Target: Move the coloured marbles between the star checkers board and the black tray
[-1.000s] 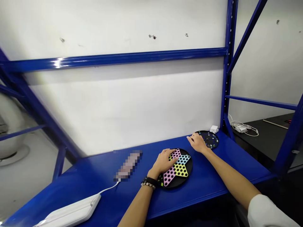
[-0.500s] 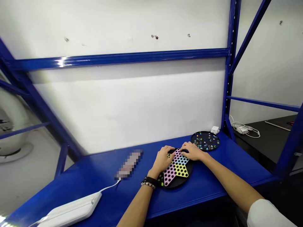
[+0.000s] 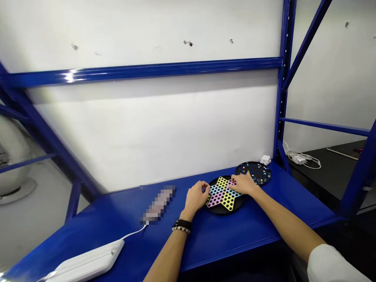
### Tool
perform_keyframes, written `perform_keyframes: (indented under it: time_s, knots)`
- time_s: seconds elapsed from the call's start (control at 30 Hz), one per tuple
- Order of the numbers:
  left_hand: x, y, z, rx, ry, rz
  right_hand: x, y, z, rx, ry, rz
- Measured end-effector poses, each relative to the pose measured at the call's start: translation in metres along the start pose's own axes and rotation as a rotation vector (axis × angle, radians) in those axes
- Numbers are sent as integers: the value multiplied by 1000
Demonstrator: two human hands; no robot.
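A star-shaped Chinese checkers board (image 3: 225,194) in pink, yellow and light blue, full of round holes, lies over a round black tray (image 3: 225,211). At its left side my left hand (image 3: 197,197) has its fingers curled, thumb and forefinger closed at the board's light blue tip. My right hand (image 3: 244,183) reaches in from the right, fingers closed at the pink and light blue edge. A bit of yellow-green shows beside my left fingers; what it belongs to is hidden.
Behind my right hand stands a round black tray of marbles (image 3: 260,172), near a white adapter (image 3: 265,159). Left on the blue tabletop (image 3: 158,246) are a blurred-out phone-like thing (image 3: 158,204) and a white power strip (image 3: 88,261) with a cable. Blue frame bars (image 3: 147,71) surround the surface.
The star board has turned, so a yellow point now faces me, and sits farther back with its tray. My left hand has shifted off the board's face to its left edge.
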State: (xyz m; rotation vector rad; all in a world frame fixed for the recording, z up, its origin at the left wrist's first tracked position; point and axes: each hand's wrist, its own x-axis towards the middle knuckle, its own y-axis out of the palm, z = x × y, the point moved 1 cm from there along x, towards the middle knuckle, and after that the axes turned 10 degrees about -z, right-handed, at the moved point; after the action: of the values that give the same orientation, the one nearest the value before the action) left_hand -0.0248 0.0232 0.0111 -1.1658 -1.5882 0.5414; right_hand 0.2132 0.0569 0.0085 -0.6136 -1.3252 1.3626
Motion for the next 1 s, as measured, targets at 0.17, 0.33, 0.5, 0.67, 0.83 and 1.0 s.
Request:
perform_keyframes:
  time_s: [0.17, 0.33, 0.5, 0.67, 0.83, 1.0]
  knots:
    - [-3, 7, 4, 90, -45, 117, 2, 3, 1, 6, 24, 9]
    - [-6, 11, 4, 146, -50, 123, 1, 6, -2, 64, 25, 13]
    - [-6, 10, 2, 175, -29, 136, 1, 7, -4, 107, 21, 20]
    - [-7, 7, -2, 244, -21, 170, 1, 8, -5, 113, 12, 29]
    - [-9, 4, -9, 265, -4, 233, 0, 7, -3, 97, 14, 25]
    - [-6, 3, -12, 275, 41, 291, 0, 6, -3, 102, 19, 42]
